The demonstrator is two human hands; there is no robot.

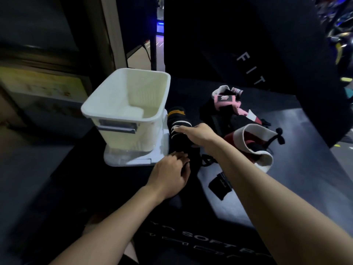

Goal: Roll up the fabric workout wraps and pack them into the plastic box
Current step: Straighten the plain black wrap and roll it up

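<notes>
A white plastic box (pixel 107 109) stands open and empty on its white lid (pixel 133 159) at the left of a dark padded surface. Just right of it lies a black wrap (pixel 176 119) with orange and white stripes, stretched toward me. My right hand (pixel 196 135) lies over its middle with the fingers laid across it. My left hand (pixel 170 173) grips the near end of the same black wrap, fingers curled over the fabric. A pink and black wrap (pixel 228 99) and a red and white wrap (pixel 254 138) lie in a loose heap to the right.
A black label tab (pixel 219 185) lies on the pad near my right forearm. A tall black padded block with white lettering (pixel 250 67) rises behind the heap. A wooden post (pixel 108 33) and dark shelving stand at the back left.
</notes>
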